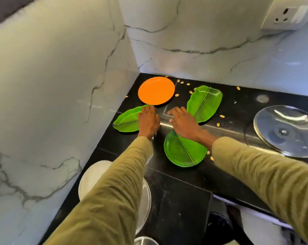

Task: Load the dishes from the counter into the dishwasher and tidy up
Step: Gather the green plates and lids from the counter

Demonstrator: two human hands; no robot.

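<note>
Orange round plate (156, 90) flat in counter corner, three green leaf-shaped plates (204, 103) — flat, nearby

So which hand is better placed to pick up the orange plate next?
Probably the left hand: its fingertips lie at the orange plate's near rim. The right hand sits further right, between the green leaf plates.

Both arms stretched forward, hands low and palm-down.
The left hand (148, 121) lies flat with its fingers straight and close together. The right hand (182, 124) angles inward toward the left, fingers spread and relaxed. Olive sleeves (114, 188) cover both forearms to the wrists.
</note>
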